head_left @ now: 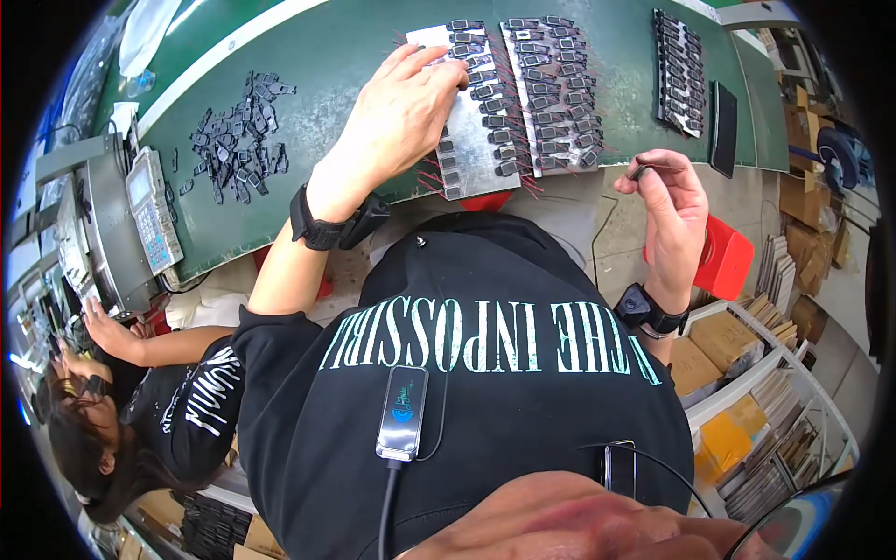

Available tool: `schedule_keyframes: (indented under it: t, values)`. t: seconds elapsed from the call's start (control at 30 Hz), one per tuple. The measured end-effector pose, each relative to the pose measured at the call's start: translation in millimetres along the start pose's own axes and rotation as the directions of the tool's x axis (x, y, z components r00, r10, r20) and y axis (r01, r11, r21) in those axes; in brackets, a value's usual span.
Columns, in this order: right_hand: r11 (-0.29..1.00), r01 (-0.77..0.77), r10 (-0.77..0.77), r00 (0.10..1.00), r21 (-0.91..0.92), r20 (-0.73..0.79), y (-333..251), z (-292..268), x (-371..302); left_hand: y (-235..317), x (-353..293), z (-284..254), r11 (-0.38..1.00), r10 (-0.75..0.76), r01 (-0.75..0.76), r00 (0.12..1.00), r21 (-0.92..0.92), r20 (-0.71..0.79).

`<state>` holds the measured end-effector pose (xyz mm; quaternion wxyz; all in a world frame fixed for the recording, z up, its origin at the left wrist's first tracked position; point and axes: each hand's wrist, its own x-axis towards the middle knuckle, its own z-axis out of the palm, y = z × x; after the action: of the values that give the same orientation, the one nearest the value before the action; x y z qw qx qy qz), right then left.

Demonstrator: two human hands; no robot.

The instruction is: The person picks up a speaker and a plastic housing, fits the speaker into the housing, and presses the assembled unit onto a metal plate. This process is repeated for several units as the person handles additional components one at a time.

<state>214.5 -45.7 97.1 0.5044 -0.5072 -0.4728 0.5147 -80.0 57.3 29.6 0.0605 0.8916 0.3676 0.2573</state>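
My left hand (403, 117) reaches over a pale flat plate (467, 140), its fingers laid across the upper part and touching the small parts there. Its thumb is mostly hidden, and I make out nothing held in it. Rows of small black rectangular parts (495, 121) with thin red wires line this plate. Beside it lies a second plate with more such black parts (551, 93). Off the table's near edge, my right hand (674, 205) is closed in a pinch on a small dark part (638, 173) between thumb and forefinger. A thin wire seems to run from it.
Loose black parts (238, 140) lie heaped on the green table (327, 56). A keypad device (154, 210) stands at left, near a co-worker's hand (112, 331). At right are a black tray of parts (679, 75), a dark flat case (723, 129), a red stool (723, 257) and cartons (719, 345).
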Motion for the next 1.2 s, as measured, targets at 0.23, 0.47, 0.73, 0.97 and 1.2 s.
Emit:
schedule_keyframes:
  t: [0.23, 0.47, 0.73, 0.97, 1.2]
  values:
    - [0.998, -0.043, 0.041, 0.998, 0.039, 0.045, 11.8, 12.0, 4.1, 4.1, -2.5, 0.3, 1.0, -0.029, 0.029, 0.999, -0.002, 0.022]
    - [0.998, -0.041, 0.038, 0.998, 0.051, 0.055, 19.3, 14.4, 4.1, 15.4, -7.3, -5.6, 0.999, -0.026, 0.027, 1.0, -0.041, 0.017]
    - [0.998, -0.055, 0.053, 0.997, 0.04, 0.053, 26.2, 14.2, 5.4, 21.9, -9.7, 0.7, 0.993, -0.023, 0.027, 0.999, -0.117, 0.037]
    - [0.998, -0.056, 0.056, 0.998, 0.037, 0.01, 23.7, 11.4, 0.7, 35.8, -10.9, -10.8, 0.986, -0.019, 0.032, 0.997, -0.165, 0.081]
    - [0.994, -0.068, 0.07, 0.997, 0.084, -0.014, 24.9, 13.1, -0.4, 44.6, -12.1, -8.4, 0.979, 0.002, 0.031, 0.986, -0.201, 0.165]
